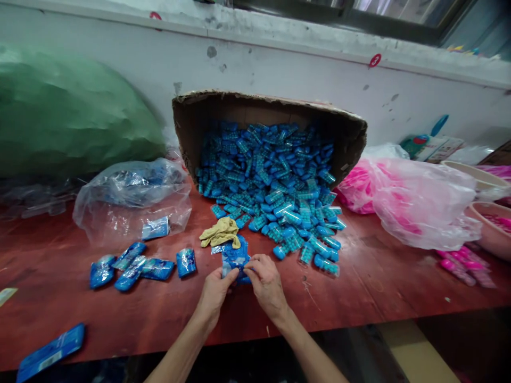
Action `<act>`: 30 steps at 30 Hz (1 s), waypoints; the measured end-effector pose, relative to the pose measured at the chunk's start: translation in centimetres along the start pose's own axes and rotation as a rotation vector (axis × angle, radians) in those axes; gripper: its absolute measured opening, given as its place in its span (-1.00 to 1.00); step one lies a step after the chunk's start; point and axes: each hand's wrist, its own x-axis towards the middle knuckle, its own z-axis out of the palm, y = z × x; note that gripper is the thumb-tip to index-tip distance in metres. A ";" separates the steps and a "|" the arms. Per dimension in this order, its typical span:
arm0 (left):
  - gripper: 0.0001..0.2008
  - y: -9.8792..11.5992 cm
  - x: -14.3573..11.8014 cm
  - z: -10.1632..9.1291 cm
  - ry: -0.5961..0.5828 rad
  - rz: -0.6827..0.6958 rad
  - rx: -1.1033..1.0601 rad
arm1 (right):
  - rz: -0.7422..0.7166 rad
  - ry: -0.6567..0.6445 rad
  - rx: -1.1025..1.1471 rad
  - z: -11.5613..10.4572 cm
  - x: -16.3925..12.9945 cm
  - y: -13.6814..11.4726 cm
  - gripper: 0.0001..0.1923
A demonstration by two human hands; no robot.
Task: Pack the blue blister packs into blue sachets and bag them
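Near the table's front, my left hand (216,292) pinches the lower left of a blue printed plastic packet (232,261). At its right edge the fingertips of my right hand (266,282) are pressed together on the same packet. My fingers partly cover it, so its opening cannot be made out. More blue packaging (240,244) lies just behind, with a crumpled yellow glove (222,232) partly on it. To the left rest several filled blue packets (157,268), one of them (186,263) apart from the others.
A cardboard box (355,138) lies on its side, spilling many small clear-and-blue containers (287,207) onto the red table (371,287). Clear bags flank it, one with blue contents (131,186), one with pink (415,197). A green sack (72,117) stands far left; a blue pack (51,351) lies front left.
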 end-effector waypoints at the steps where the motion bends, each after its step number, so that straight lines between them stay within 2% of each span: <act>1: -0.74 -0.1 0.1 0.2 -0.015 -0.005 -0.012 | 0.087 0.009 0.179 0.2 0.2 0.2 -0.86; 3: -0.74 -0.3 0.5 0.6 -0.045 -0.007 -0.047 | 0.302 -0.001 0.525 0.9 0.7 0.9 -0.73; 5: -0.74 -0.6 1.0 0.9 -0.064 -0.012 -0.071 | 0.454 -0.046 0.735 1.7 1.3 1.6 -0.76; 7: -0.74 -0.9 1.5 1.2 -0.062 -0.003 -0.085 | 0.498 -0.069 0.793 2.3 1.5 1.9 -0.80; 13: -0.72 -1.2 2.0 1.2 -0.074 0.047 -0.063 | 0.535 -0.045 0.866 2.2 1.0 1.1 -0.67; 16: -0.72 -0.8 1.8 1.2 -0.061 0.050 0.032 | 0.537 -0.080 0.844 2.0 1.0 1.0 -0.65; 19: -0.73 -0.5 1.6 1.6 -0.003 0.083 0.056 | 0.517 -0.037 0.732 2.0 1.1 1.1 -0.72; 24: -0.71 -0.1 1.3 2.7 -0.051 -0.020 -0.160 | 0.438 0.077 0.492 2.0 1.2 1.1 -0.77; 30: -0.71 0.6 0.9 3.4 -0.092 -0.135 -0.260 | 0.355 0.075 0.364 1.7 0.9 0.4 -0.70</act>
